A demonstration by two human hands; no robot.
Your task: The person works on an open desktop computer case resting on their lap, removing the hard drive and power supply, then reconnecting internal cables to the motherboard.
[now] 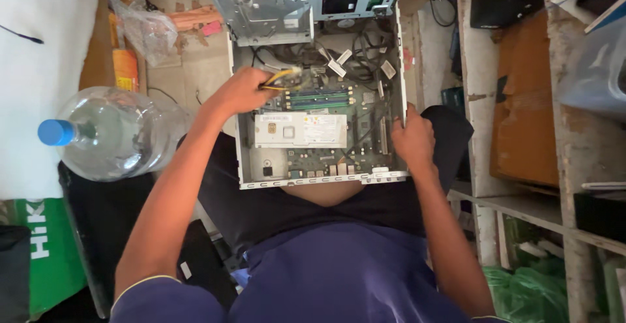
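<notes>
An open desktop computer case point(242, 134) rests on my lap, its green motherboard point(339, 156), a silver power supply box point(300, 129) and tangled cables point(352, 52) exposed. My left hand point(242, 91) is closed on a bundle of yellow and black wires with a connector point(283, 78) near the memory slots. At the right side of the case, my right hand point(413, 139) grips the case wall. A metal drive cage point(267, 10) is swung up at the far end of the case.
A big clear plastic water bottle point(114, 134) with a blue cap lies at my left on a dark chair. Wooden shelves point(567, 134) with boxes and bags stand to the right. Plastic bags and clutter point(150, 26) lie on the floor ahead.
</notes>
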